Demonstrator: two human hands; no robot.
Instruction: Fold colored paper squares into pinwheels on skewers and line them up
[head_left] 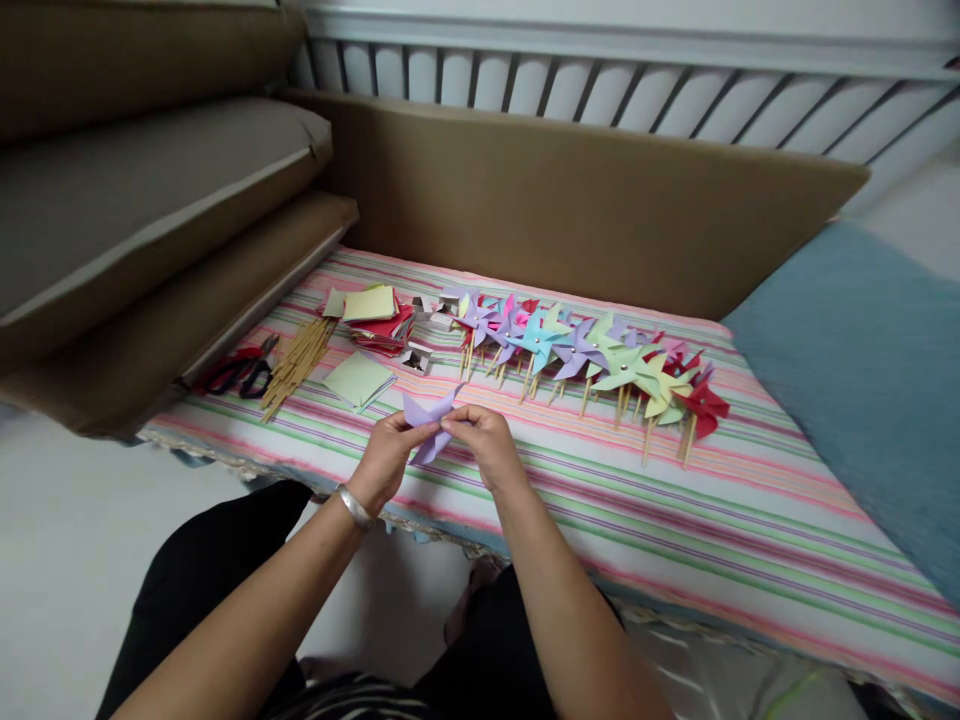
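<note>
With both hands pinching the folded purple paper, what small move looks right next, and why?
Probably reach for a stick from the bundle of thin wooden sticks. The left hand and right hand pinch the folded purple paper pinwheel at its centre, and it has no stick, unlike the row of finished coloured paper pinwheels.

Matt lilac paper pinwheel [429, 420], wooden sticks [296, 362]
</note>
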